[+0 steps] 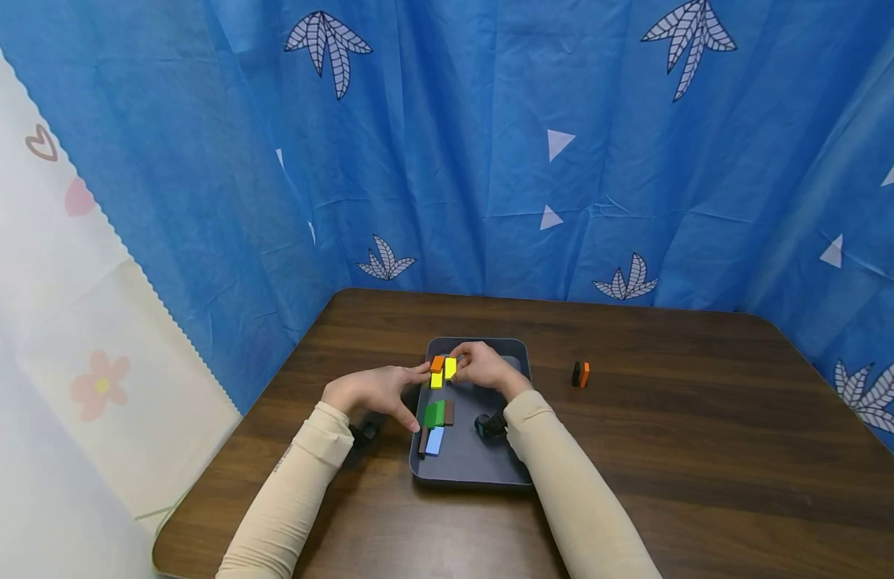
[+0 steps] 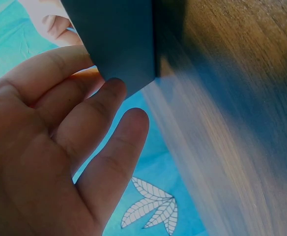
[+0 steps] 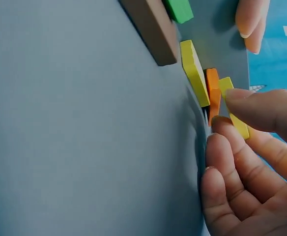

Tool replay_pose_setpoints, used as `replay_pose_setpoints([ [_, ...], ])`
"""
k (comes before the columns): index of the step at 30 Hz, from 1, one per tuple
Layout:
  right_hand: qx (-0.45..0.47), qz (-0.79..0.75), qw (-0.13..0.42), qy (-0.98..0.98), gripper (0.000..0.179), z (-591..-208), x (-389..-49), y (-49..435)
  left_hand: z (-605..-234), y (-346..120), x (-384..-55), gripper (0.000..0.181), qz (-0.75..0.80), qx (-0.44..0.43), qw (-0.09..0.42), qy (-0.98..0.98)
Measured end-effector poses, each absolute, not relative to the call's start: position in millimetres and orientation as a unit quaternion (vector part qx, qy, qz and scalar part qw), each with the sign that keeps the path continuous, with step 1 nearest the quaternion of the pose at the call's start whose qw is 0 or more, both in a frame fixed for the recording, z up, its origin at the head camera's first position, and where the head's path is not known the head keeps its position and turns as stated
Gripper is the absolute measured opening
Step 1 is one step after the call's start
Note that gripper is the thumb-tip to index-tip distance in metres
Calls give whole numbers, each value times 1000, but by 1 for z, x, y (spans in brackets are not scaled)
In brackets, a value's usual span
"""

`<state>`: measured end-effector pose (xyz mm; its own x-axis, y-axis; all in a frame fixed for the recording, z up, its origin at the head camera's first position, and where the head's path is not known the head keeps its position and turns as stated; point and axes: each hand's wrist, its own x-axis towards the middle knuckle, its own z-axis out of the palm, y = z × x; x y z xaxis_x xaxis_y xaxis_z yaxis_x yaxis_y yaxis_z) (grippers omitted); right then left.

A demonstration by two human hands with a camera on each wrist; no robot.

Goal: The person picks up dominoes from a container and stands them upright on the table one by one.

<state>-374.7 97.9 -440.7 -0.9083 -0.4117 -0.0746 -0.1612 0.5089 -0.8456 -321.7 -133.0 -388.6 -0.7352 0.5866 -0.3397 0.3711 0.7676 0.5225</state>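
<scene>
My right hand (image 1: 483, 366) pinches a yellow block (image 1: 450, 368) between thumb and fingers over the far left part of a grey tray (image 1: 476, 474). In the right wrist view the pinched yellow block (image 3: 240, 125) stands beside an orange block (image 3: 214, 93), with another yellow block (image 3: 195, 73) close by. At the tray's left rim is my left hand (image 1: 378, 390), its index finger stretched toward the orange block (image 1: 436, 363) and its thumb spread apart. The left wrist view shows its fingers (image 2: 109, 167) mostly straight, some against the tray's outer wall (image 2: 119, 44).
Inside the tray's left side lie green blocks (image 1: 434, 413), a brown block (image 1: 449, 412), a dark brown block (image 1: 422, 442) and a light blue block (image 1: 434, 441). Right of the tray, a black block (image 1: 576, 374) and an orange block (image 1: 584, 375) stand on the wooden table (image 1: 707, 450).
</scene>
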Motion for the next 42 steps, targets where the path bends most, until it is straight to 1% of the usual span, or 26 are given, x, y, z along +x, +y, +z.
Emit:
replay_pose_setpoints([
  [11, -176, -547, 157, 803, 45, -432, -373, 101, -389, -132, -322, 102, 214, 258, 249, 909],
  [19, -203, -567, 169, 780, 42, -425, -370, 108, -390, -132, -321, 102, 216, 248, 245, 912],
  [29, -188, -603, 188, 752, 40, -418, -367, 110, -392, -132, -320, 103, 217, 252, 244, 911],
  [42, -201, -605, 203, 743, 39, -417, -366, 114, -390, -131, -318, 101, 212, 251, 240, 913],
])
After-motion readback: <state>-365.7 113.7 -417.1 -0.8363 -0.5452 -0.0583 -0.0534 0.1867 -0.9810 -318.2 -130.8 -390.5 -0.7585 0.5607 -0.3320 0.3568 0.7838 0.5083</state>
